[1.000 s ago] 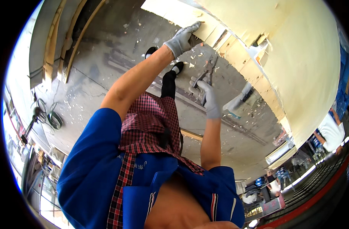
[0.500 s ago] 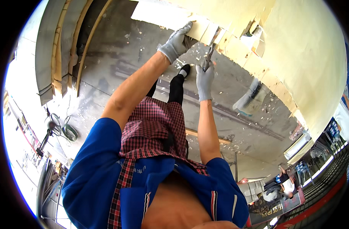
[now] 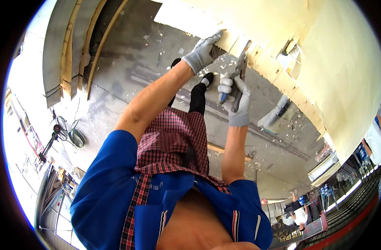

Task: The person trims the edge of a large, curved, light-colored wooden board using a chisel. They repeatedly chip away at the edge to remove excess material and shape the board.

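Note:
My left hand [image 3: 205,51], in a grey glove, grips the near edge of a pale wooden sheet [image 3: 257,25], with its fingers partly hidden at the edge. To its right, my gloved right hand [image 3: 236,93] is closed round the handles of a pair of pliers [image 3: 241,66]. One handle end shows blue, and the two handles are spread. The jaws point away from me and reach the sheet's ragged edge beside a narrow split strip; whether they bite on wood I cannot tell. Torn, splintered layers run along this edge.
Wood chips are scattered over the grey floor [image 3: 144,62]. Curved boards [image 3: 69,54] stand at the left, near a coiled cable [image 3: 77,138]. A clear plastic-wrapped object [image 3: 276,114] lies below the sheet at the right. Other people [image 3: 301,214] are in the lower right background.
My right hand has turned and the pliers' handles have spread, with the blue end now showing. My left hand keeps its hold at the sheet's edge. The whole view has shifted slightly.

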`<state>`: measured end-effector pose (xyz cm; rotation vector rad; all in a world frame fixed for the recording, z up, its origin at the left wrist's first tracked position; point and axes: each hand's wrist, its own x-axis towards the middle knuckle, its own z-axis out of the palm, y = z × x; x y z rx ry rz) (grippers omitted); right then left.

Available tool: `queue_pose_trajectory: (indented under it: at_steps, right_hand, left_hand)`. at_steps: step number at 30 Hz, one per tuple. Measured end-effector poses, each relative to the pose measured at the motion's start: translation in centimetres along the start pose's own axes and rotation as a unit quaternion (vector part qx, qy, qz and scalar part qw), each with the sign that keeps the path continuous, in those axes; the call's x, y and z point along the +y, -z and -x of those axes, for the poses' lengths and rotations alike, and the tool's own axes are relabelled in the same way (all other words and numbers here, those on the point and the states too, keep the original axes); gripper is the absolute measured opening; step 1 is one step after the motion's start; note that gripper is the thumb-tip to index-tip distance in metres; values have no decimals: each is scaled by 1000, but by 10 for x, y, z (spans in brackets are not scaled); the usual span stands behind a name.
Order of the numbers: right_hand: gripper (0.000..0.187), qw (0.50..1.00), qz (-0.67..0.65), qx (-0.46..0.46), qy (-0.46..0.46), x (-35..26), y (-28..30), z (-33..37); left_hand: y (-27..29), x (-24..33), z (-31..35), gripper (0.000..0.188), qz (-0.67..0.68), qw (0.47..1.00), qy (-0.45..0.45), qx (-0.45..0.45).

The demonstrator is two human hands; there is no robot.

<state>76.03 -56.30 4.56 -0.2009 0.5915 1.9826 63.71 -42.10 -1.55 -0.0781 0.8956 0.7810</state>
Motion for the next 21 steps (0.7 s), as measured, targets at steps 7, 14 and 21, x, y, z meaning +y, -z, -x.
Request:
queue_pose_trajectory:
  at_steps: [7, 14, 21]
  right_hand:
    - [16, 954, -293, -45, -35, 13, -47, -4]
    - [19, 894, 423, 124, 80, 59, -140, 27]
    - [36, 765, 581, 275, -47, 11, -86, 44]
  left_hand:
    - [37, 3, 9, 47, -580, 729, -351, -99]
    - [16, -22, -14, 53, 16, 997, -73, -35]
    - [30, -58, -72, 43, 52, 983, -164, -58]
